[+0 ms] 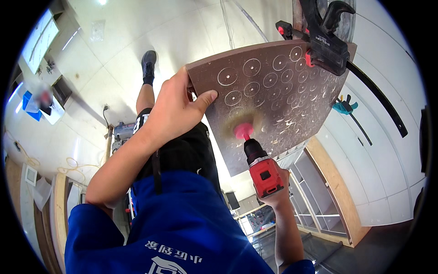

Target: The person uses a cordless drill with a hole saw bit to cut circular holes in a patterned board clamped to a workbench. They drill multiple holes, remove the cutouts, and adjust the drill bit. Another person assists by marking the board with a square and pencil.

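Note:
A brown board [223,146] stands tilted in front of me, its face marked with many scored circles, each with a small centre hole. My left hand [175,107] grips its upper left corner, thumb on the face and fingers wrapped behind the edge. Wrapped around the handle of a red cordless drill [264,177], my right hand [278,194] is mostly hidden behind the tool's body. A pink round hole saw [243,131] in the chuck meets the board's face, with a dusty, yellowish blurred patch around it.
A black bar clamp [329,52] grips the board's upper right edge. Further right is a teal clamp [345,107]. A wood-framed cabinet [331,187] stands at the lower right. Yellow cord [75,165] lies on the tiled floor at left.

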### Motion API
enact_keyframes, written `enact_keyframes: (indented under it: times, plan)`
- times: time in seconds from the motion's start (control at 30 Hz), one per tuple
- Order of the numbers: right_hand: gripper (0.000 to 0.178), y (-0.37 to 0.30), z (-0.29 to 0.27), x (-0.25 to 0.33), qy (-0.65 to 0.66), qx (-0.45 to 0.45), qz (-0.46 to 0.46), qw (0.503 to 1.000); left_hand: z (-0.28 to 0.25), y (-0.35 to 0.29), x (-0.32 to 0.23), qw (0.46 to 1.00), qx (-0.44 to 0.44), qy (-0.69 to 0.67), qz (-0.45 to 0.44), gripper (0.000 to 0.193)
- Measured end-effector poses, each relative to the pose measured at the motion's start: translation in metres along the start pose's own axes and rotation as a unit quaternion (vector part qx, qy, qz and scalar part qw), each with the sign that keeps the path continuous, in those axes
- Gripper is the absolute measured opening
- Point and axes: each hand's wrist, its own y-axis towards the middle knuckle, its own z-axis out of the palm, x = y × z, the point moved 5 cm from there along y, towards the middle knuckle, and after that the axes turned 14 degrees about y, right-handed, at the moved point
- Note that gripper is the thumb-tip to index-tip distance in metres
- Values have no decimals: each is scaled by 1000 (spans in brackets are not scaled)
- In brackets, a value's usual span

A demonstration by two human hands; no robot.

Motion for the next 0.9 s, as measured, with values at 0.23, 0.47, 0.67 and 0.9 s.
enact_keyframes:
  times: [0.23,0.47,0.67,0.9]
  plan:
    - [48,0,0,-2,12,-1,-4,1000,0,0,0,1000,4,12,-5,35]
    - [47,0,0,0,-6,-1,-4,1000,-1,0,0,1000,2,12,-2,35]
    - [49,0,0,-2,9,-2,-3,1000,-1,0,0,999,0,32,5,35]
    - [48,0,0,-1,-7,0,1,1000,0,0,2,1000,2,26,-1,35]
